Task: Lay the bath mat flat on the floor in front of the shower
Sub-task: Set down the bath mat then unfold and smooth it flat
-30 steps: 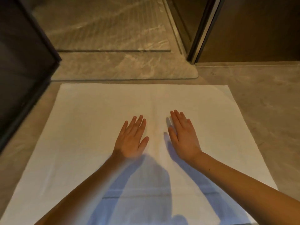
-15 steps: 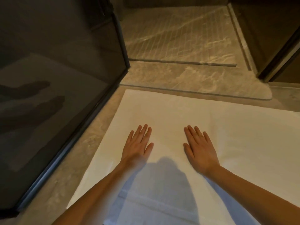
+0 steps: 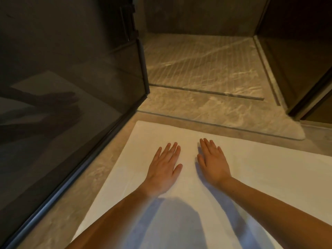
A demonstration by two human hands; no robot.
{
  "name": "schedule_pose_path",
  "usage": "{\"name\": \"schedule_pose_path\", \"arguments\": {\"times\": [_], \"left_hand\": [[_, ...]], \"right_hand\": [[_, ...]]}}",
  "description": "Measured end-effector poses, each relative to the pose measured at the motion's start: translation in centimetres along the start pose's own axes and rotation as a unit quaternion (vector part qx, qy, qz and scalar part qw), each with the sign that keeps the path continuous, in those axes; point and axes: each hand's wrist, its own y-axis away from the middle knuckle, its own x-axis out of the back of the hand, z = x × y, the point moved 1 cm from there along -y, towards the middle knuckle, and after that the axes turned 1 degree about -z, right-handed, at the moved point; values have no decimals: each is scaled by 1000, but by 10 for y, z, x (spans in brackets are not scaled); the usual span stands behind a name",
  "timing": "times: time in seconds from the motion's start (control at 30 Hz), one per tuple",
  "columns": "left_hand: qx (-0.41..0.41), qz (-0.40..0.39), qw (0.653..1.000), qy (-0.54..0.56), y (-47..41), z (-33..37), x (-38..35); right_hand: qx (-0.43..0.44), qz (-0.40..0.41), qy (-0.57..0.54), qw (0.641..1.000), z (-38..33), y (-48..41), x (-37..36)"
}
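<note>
Our left hand [image 3: 164, 168] and right hand [image 3: 213, 163] lie flat, fingers spread, grasping nothing, pressing the white bath mat [image 3: 260, 177] smooth against the floor [image 3: 111, 173]; beyond its far edge, the shower threshold [image 3: 215, 112]; left, glass panel [image 3: 62, 105].

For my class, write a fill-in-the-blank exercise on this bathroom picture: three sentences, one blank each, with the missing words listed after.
1. Both hands, the left hand and the right hand, lie palm-down on the white ____.
2. The mat lies on the floor just in front of the ____ entrance.
3. The dark glass panel stands on the person's ____ side.

Missing words: mat; shower; left
</note>
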Motion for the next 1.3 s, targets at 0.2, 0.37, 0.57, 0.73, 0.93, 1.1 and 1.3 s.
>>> {"name": "schedule_pose_path", "arguments": {"times": [0.2,0.37,0.57,0.73,0.93,1.1,1.3], "left_hand": [[-37,-19,999,-19,-62,23,-15],[-21,-3,1000,2,-68,-45,-13],[78,-12,997,10,-81,-122,1],[161,6,987,19,-89,-134,7],[162,-25,985,-56,-95,-112,25],[-60,13,998,-14,-44,-13,-14],[-22,39,999,12,-7,-46,-13]], "right_hand": [[-21,-20,53,998,1,-25,-21],[-14,4,49,999,12,-22,-34],[-26,-1,48,999,12,-24,-35],[-74,14,37,997,12,-23,-32],[-67,11,45,997,10,-23,-30],[-63,19,51,997,10,-23,-32],[-60,6,49,997,10,-21,-30]]}}
